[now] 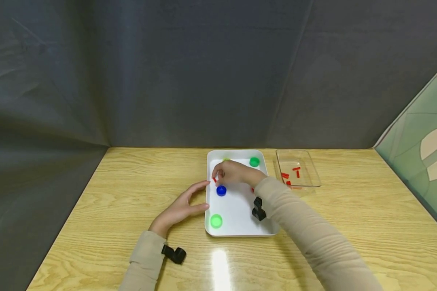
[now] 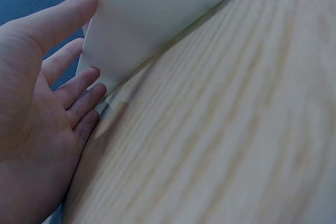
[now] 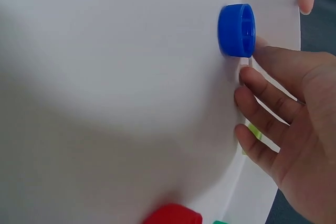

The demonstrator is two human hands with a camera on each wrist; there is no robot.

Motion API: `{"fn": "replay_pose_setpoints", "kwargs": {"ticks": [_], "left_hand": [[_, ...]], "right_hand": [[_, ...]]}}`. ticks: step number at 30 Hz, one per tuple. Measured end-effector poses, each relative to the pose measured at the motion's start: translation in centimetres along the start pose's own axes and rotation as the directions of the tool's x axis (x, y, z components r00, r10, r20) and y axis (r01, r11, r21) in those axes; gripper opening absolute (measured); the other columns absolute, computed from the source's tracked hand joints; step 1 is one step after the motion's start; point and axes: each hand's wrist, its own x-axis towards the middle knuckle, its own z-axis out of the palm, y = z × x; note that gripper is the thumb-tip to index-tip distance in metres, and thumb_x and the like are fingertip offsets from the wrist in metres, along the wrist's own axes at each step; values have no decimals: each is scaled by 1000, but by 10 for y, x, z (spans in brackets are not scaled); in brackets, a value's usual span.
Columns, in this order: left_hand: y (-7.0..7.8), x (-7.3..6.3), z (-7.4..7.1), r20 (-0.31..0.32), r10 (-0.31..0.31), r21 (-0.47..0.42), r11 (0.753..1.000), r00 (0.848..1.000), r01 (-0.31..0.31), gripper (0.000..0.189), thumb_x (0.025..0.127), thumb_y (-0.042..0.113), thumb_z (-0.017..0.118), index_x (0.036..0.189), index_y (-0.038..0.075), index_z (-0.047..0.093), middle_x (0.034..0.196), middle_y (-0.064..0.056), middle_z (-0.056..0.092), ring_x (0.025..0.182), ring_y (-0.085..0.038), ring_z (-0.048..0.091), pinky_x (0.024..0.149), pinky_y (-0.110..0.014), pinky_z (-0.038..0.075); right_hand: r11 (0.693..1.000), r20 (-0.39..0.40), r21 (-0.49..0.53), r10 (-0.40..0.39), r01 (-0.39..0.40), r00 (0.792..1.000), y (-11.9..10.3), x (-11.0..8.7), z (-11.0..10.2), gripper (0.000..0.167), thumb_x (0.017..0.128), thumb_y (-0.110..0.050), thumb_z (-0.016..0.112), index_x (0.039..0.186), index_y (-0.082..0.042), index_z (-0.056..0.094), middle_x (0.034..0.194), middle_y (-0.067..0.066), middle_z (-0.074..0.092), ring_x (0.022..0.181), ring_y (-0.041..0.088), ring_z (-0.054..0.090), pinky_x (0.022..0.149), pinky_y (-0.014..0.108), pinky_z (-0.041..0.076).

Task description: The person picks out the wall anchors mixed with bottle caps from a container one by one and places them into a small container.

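Observation:
A white tray (image 1: 236, 226) holds several bottle caps. My right hand (image 1: 231, 171) reaches over its left part and pinches a small red stick (image 1: 215, 180) between thumb and index finger. Right beside the fingertips is the blue cap (image 1: 221, 190), open side up; in the right wrist view the blue cap (image 3: 236, 31) stands next to the thumb, and the stick is mostly hidden behind the fingers. My left hand (image 1: 182, 207) is spread at the tray's left side, thumb and fingertips at its wall (image 2: 136, 19).
Inside the tray are a light green cap (image 1: 216, 221), a green cap (image 1: 254, 161), a yellow-green cap (image 1: 226, 159) and a red cap (image 3: 173, 215), partly hidden by my right arm. A clear box (image 1: 307, 163) with several red sticks (image 1: 296, 169) stands right of the tray.

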Motion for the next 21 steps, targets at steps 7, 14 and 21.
{"fn": "replay_pose_setpoints", "kwargs": {"ticks": [7,14,21], "left_hand": [[1,-1,0,3,15,10,1000,1000,-15,70,91,21,74,151,22,41,156,-2,35,145,-26,26,118,-52,18],[2,-2,1,7,20,4,1000,1000,-20,69,91,20,74,151,20,40,156,-3,34,145,-26,26,117,-52,18],[5,-3,1,-1,-12,-2,1000,1000,12,69,91,20,74,151,25,40,156,-3,35,144,-26,27,117,-53,19]], "right_hand": [[999,12,8,49,-49,999,-4,-9,-7,19,88,-16,77,106,-11,71,87,-2,66,83,14,58,81,28,49],[1000,3,-4,20,-20,1000,-10,-22,-16,18,89,-15,74,106,-9,71,88,-2,67,82,13,60,80,28,50],[998,-10,-57,31,-31,999,-18,-44,-26,21,90,-17,75,110,-9,70,87,-5,65,82,14,59,77,28,50]]}}
